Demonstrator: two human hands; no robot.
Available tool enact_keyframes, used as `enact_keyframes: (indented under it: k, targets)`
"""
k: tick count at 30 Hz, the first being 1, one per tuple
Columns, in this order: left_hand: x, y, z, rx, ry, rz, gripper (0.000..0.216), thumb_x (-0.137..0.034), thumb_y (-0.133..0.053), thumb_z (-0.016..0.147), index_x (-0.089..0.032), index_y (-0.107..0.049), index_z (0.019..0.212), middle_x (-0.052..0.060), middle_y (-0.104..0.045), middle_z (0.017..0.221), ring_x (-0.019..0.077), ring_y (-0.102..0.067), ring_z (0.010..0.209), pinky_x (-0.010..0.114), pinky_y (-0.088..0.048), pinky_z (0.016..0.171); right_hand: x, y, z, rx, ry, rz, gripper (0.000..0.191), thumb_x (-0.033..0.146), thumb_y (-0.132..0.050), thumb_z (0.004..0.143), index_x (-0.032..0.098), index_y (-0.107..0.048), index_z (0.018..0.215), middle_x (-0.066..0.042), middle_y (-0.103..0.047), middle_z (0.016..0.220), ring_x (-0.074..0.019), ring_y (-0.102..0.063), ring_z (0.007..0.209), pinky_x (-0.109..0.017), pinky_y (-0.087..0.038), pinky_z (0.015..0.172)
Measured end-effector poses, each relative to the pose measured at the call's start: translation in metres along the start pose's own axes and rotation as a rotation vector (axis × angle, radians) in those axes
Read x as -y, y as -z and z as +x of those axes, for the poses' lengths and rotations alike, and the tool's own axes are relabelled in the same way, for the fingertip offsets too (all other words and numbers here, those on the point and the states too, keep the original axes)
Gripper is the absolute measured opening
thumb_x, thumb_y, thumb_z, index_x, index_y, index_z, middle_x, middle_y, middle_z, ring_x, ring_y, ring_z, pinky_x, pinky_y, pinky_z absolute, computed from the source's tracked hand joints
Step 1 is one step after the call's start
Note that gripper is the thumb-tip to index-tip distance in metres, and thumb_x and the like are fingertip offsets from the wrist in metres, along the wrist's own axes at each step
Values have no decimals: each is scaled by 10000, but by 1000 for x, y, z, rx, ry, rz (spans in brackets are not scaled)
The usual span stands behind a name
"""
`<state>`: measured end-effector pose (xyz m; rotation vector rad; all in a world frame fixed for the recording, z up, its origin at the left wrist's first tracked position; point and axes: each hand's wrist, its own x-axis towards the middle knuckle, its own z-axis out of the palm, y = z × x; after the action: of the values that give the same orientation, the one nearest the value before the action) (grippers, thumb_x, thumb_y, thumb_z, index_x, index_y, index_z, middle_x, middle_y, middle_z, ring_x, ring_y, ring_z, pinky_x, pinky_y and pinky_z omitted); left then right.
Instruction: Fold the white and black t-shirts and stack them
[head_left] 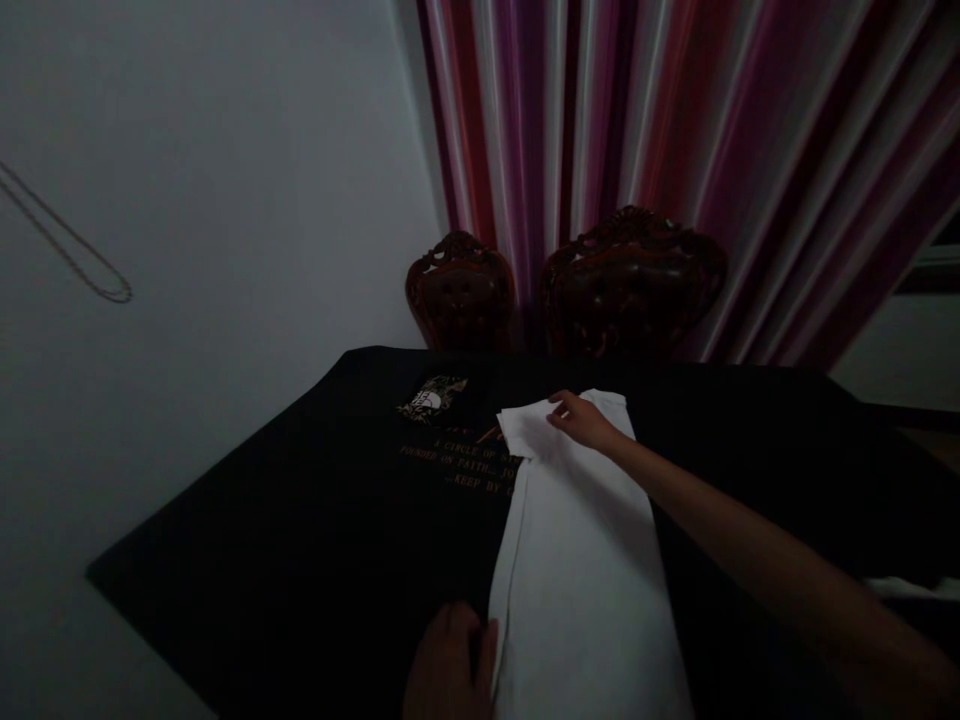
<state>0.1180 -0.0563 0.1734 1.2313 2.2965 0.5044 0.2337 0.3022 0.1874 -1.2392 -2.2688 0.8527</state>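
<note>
— Where do we have the white shirt?
— Flat on the black cloth. Our right hand pinches its far folded edge, fingers together.
— And our left hand?
— Pressing the near left edge; we cannot tell how its fingers lie.

Two carved wooden chairs stand behind the desk, before a striped pink and white curtain. A thin chain hangs on the wall.
</note>
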Motion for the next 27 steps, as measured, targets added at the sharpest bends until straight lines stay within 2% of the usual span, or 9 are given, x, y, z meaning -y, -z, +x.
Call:
enact_keyframes:
  k: [2, 5, 7, 9, 12, 16, 21, 24, 27]
  targets:
    - [-8, -10, 9, -22, -31, 126, 375, -447, -329, 940, -191, -576, 822, 104, -606, 932, 244, -571, 951, 352, -438, 858, -24, 19, -31, 18, 29, -58, 268, 205, -612, 871, 156, -572, 1132, -73, -674, 971, -193, -643, 837, -300, -504, 767]
    - [-18, -21, 12, 38, -65, 187, 314, -424, -412, 913, -178, -603, 871, 117, -589, 1005, 271, -530, 1028, 384, -414, 920, -58, 31, -82, 88, 79, -130, 264, 242, -596, 861, 146, -610, 1107, -102, -670, 1006, -232, -641, 891, -351, -505, 832]
    - [-21, -25, 10, 48, -97, 192, 248, -339, -429, 905, -173, -613, 904, 120, -565, 1052, 270, -513, 1042, 398, -398, 939, -76, 26, -116, 143, 209, -230, 337, 310, -568, 890, 155, -596, 1188, -124, -632, 1156, -256, -610, 1034, -382, -477, 935]
    - [-20, -29, 8, 1, -135, 155, 232, -291, -404, 907, -176, -605, 915, 116, -541, 1080, 258, -504, 1036, 393, -388, 939, -89, 13, -146, 156, 375, -381, 448, 406, -512, 934, 163, -534, 1309, -149, -515, 1348, -291, -499, 1223, -422, -428, 1019]
    - [-15, -33, 7, -51, -172, 31, 281, -353, -343, 928, -183, -551, 846, 102, -535, 1019, 245, -497, 987, 383, -379, 915, -99, -7, -176, 73, 487, -561, 596, 510, -418, 969, 140, -409, 1436, -181, -282, 1514, -339, -265, 1386, -494, -359, 1074]
    - [-9, -37, 11, 59, -115, -320, 302, -457, -327, 909, -212, -422, 761, 18, -488, 816, 183, -485, 810, 302, -401, 788, -101, -19, -187, -23, 502, -609, 641, 521, -351, 993, 164, -254, 1516, -147, -146, 1561, -322, -148, 1422, -503, -293, 1118]
    - [-7, -34, 13, 188, -11, -648, 347, -560, -454, 833, -215, -425, 808, -23, -452, 808, 149, -453, 802, 234, -384, 722, -103, -18, -186, -35, 524, -633, 644, 516, -337, 999, 166, -220, 1526, -148, -117, 1564, -316, -128, 1425, -497, -292, 1119]
    - [-4, -29, 12, 357, -13, -708, 316, -522, -486, 819, -212, -424, 810, -40, -431, 772, 130, -424, 740, 222, -364, 673, -103, -18, -185, -27, 518, -651, 644, 519, -328, 1002, 159, -221, 1526, -158, -122, 1562, -322, -130, 1424, -504, -289, 1117]
    - [1, -23, 9, 353, -74, -579, 234, -420, -502, 804, -212, -400, 766, -45, -419, 751, 123, -407, 728, 212, -345, 657, -101, -18, -186, -28, 514, -639, 648, 531, -323, 1001, 147, -246, 1517, -164, -135, 1559, -321, -131, 1424, -501, -281, 1121]
